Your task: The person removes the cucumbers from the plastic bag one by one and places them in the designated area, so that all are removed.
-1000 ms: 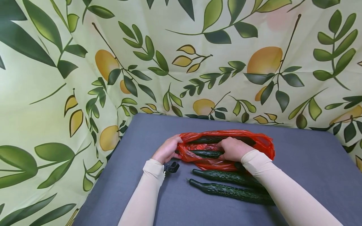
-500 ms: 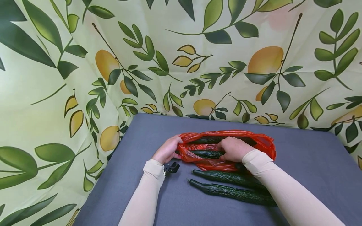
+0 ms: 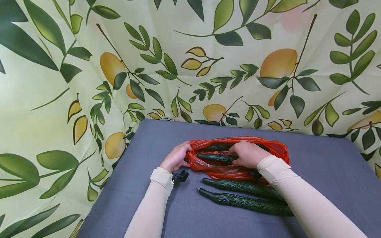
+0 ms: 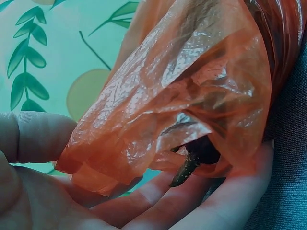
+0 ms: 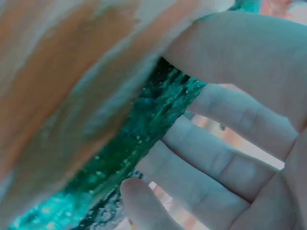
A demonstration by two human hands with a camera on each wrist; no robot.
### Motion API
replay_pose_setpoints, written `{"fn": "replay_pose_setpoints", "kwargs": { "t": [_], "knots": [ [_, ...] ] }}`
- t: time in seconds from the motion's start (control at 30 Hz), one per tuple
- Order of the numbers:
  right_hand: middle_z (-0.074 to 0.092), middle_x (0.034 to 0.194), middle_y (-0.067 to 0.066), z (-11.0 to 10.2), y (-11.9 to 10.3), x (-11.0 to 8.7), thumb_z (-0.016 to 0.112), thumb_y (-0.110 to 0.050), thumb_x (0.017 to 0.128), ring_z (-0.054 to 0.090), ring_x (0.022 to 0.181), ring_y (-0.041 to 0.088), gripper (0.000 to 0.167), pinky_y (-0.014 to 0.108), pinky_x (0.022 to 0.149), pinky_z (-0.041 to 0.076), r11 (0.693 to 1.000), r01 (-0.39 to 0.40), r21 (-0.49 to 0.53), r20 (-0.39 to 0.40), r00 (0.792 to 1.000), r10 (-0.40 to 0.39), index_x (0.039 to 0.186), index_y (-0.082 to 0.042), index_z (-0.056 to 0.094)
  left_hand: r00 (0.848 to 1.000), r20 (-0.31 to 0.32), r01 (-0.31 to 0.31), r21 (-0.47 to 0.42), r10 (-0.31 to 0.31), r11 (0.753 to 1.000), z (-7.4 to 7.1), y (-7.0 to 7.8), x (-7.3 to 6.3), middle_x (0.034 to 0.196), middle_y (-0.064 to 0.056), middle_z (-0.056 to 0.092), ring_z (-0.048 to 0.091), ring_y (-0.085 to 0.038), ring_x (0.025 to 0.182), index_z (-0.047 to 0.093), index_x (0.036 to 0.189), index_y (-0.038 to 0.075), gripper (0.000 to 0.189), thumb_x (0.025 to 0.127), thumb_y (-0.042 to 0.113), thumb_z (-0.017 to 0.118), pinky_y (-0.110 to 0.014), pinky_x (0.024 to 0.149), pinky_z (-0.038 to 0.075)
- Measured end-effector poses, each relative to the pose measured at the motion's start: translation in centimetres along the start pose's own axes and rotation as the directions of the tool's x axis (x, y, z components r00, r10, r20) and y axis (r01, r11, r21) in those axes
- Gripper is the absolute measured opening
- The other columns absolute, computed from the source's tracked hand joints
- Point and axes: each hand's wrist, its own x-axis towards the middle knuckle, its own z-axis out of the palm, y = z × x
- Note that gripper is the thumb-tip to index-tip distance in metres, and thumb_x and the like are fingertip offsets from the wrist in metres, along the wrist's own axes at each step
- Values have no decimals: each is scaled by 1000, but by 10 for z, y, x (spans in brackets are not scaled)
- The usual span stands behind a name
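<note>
A red plastic bag (image 3: 227, 172) lies on its side on the grey table, its mouth spread wide. My left hand (image 3: 175, 157) pinches the bag's left end. The left wrist view shows the thumb and fingers around the thin plastic, with a cucumber's stem end (image 4: 186, 170) poking out of a gap there. Inside the bag, my right hand (image 3: 249, 154) grips a dark green cucumber (image 3: 215, 157); in the right wrist view, thumb and fingers curl round this bumpy cucumber (image 5: 148, 129). Another cucumber (image 3: 219, 146) lies behind it in the bag. Part of one more shows beneath.
Two cucumbers, a nearer one (image 3: 247, 202) and a farther one (image 3: 238, 185), lie side by side in front of the bag, partly under my right forearm. A black strap (image 3: 180, 176) sits at my left wrist. Leaf-patterned cloth (image 3: 190, 76) rises behind the grey table (image 3: 140, 198).
My right hand has risen slightly and shifted a little right, lifting the gripped cucumber inside the bag and uncovering one below it. My left hand stays at the bag's end.
</note>
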Motion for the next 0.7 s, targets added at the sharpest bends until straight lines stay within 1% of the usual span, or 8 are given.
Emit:
{"fn": "replay_pose_setpoints", "kwargs": {
  "t": [0.13,0.27,0.3,0.4,0.5,0.57,0.7],
  "knots": [
    [79,102,-4,-4,-4,-2,85,-21,92,67,84,13,25,47,92,63,1000,8,-18,-16,1000,-8,116,-18,82,1000,6,0,2,0,1000,1,-1,1,151,-21,54,60,-25,106,49,157,7,57,101,16,43,-39,77,62],
    [80,107,-1,-10,-8,-5,85,-20,91,70,90,16,27,50,96,62,998,10,-57,-36,999,-12,117,-16,82,1000,6,4,0,-4,1000,1,0,1,150,-20,54,60,-25,108,49,158,8,57,102,17,43,-40,78,62],
    [80,107,-1,-13,-10,-7,85,-20,90,69,91,16,26,50,95,62,998,11,-67,-42,999,-14,116,-16,82,1000,7,6,-1,-6,1000,1,0,1,151,-19,53,60,-26,109,48,158,8,57,102,17,43,-40,78,62],
    [78,100,-2,-18,-14,-10,85,-19,89,66,87,17,20,45,86,62,994,17,-105,-63,998,-24,109,-18,82,1000,1,8,6,-8,1000,0,0,1,153,-19,52,60,-27,111,44,162,9,60,102,18,43,-41,80,63],
    [72,88,-5,-23,-20,-14,85,-18,89,60,80,17,12,38,74,56,990,31,-138,-79,996,-43,99,-20,79,1000,-12,10,6,-10,1000,-1,0,1,156,-19,51,60,-27,111,43,163,9,62,101,17,44,-43,81,63],
    [69,84,-5,-26,-23,-19,85,-18,88,59,79,18,11,36,71,52,987,35,-154,-86,995,-48,96,-21,78,1000,-17,10,2,-10,1000,-1,0,2,155,-19,51,61,-27,110,44,162,9,62,101,17,44,-44,81,63],
    [77,100,-1,-32,-31,-32,87,-19,88,68,91,20,19,44,79,61,980,42,-196,-119,991,-67,107,-17,81,1000,-16,6,0,-6,1000,-1,-1,2,152,-19,53,62,-27,108,47,159,8,59,100,16,43,-44,79,63]
  ]
}}
